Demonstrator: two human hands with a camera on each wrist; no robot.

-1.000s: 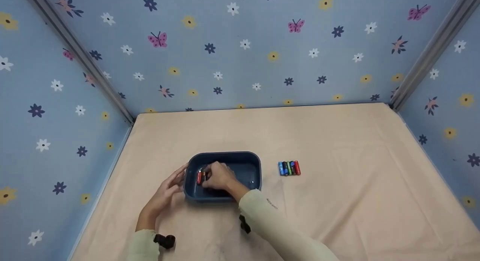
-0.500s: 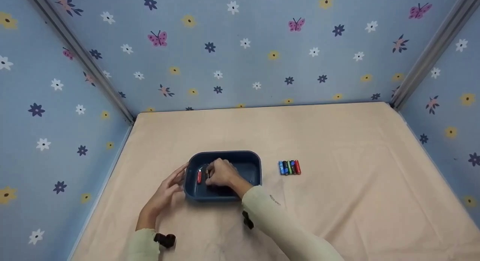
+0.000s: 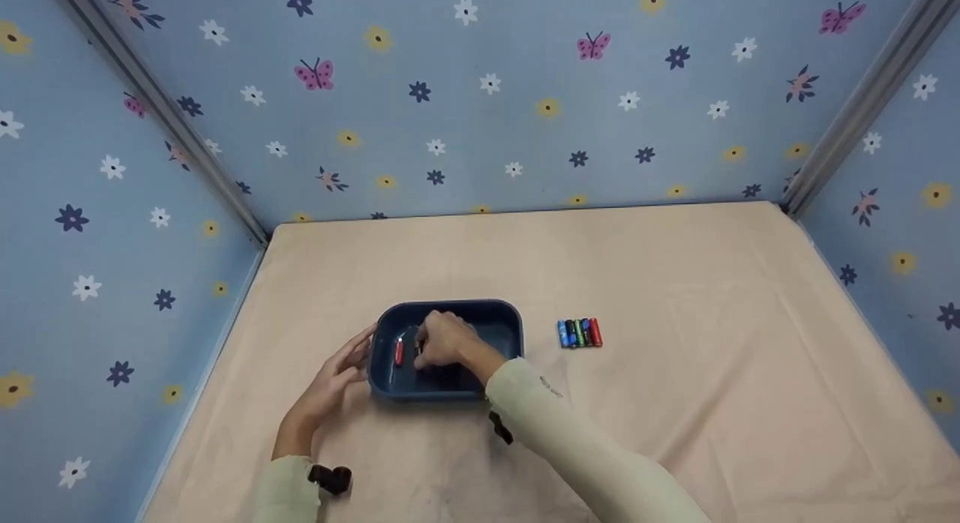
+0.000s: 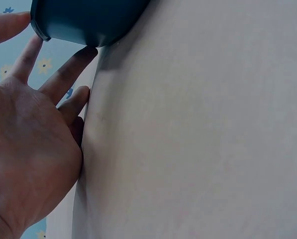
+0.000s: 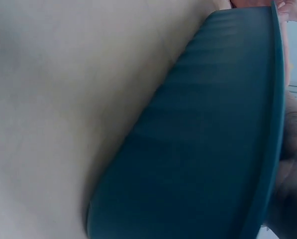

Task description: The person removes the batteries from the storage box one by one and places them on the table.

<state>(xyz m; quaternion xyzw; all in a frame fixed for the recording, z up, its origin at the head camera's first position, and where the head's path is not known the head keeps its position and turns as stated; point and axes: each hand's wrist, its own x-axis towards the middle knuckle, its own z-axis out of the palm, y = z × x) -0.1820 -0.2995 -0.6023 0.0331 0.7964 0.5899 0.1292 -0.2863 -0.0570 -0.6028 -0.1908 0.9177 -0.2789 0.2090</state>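
The dark blue plastic tub (image 3: 448, 349) sits on the cloth-covered table (image 3: 675, 403), nearer its front-left corner. The left hand (image 3: 335, 375) rests against the tub's left wall, fingers straight and relaxed, holding nothing. The right hand (image 3: 444, 341) is inside the tub, fingers curled downward; whether they grip a battery cannot be told. A red battery (image 3: 398, 352) lies inside, just left of that hand. A row of batteries (image 3: 578, 334) lies on the table right of the tub. Judged step: handling batteries within the tub.
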